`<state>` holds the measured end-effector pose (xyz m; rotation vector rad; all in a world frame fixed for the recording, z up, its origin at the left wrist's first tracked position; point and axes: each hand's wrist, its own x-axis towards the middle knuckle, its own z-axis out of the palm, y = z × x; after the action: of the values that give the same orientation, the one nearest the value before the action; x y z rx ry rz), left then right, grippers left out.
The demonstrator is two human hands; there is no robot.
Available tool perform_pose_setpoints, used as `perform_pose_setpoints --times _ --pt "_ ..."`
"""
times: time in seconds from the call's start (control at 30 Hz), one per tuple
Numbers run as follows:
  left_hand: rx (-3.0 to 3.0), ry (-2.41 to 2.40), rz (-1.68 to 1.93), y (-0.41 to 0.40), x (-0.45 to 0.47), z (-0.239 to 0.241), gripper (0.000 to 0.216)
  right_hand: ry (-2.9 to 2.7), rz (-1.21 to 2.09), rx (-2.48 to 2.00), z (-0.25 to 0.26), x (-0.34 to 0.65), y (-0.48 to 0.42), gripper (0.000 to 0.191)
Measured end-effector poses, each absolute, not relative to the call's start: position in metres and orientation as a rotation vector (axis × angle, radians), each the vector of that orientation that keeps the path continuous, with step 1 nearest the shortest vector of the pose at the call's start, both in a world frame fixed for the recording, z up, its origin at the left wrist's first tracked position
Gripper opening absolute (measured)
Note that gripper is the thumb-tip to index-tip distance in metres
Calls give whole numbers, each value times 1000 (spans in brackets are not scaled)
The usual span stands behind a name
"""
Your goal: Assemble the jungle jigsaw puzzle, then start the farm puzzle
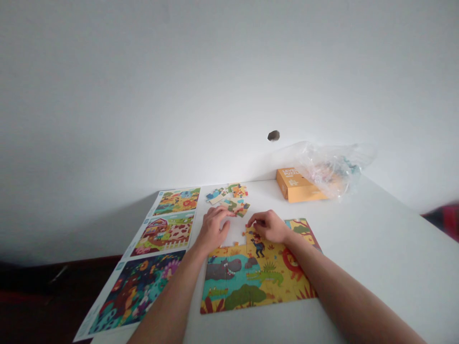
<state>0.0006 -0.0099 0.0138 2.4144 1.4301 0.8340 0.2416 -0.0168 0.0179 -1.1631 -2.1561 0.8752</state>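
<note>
A partly joined jungle jigsaw (251, 279) with a hippo, a crocodile and a lion lies on the white table (376, 248) in front of me. My right hand (269, 225) rests at the jigsaw's upper edge, fingers curled down onto a piece there. My left hand (212, 227) lies beside the gap at the jigsaw's upper left, its fingertips touching a loose piece (236, 207). More loose pieces (226, 192) lie just beyond.
A long sheet of three printed pictures (158, 253) lies along the table's left side. An orange puzzle box (297, 185) and a crumpled clear plastic bag (333, 167) stand at the back right by the white wall. The table's left edge drops to a dark floor.
</note>
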Motion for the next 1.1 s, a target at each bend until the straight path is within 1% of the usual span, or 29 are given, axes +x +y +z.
perform_pose_setpoints --times 0.07,0.13,0.27,0.37,0.6,0.77,0.9,1.0,1.1 --pt "2448 1552 823 -7 0 8 37 -2085 917 -1177 16 241 -16 30" --pt "2483 1613 734 -6 1 4 44 -2051 941 -1185 15 241 -15 30" --pt "2505 1652 599 -8 3 3 43 -2057 924 -1209 12 240 -14 30" --pt "2461 1705 631 -7 3 5 36 -2059 915 -1215 10 240 -13 31" --pt "2387 1798 834 -2 -1 4 8 -2071 899 -1221 12 239 -13 31" --pt "2384 1854 839 -2 -1 3 3 -2079 875 -1221 12 238 -14 30" --pt "2386 1830 810 -2 1 4 18 -2084 848 -1225 11 237 -14 29" --pt "2493 1718 815 -5 3 5 24 -2062 790 -1242 9 236 -15 28" --pt "2591 1584 761 -9 7 6 34 -2014 713 -1278 8 234 -15 27"
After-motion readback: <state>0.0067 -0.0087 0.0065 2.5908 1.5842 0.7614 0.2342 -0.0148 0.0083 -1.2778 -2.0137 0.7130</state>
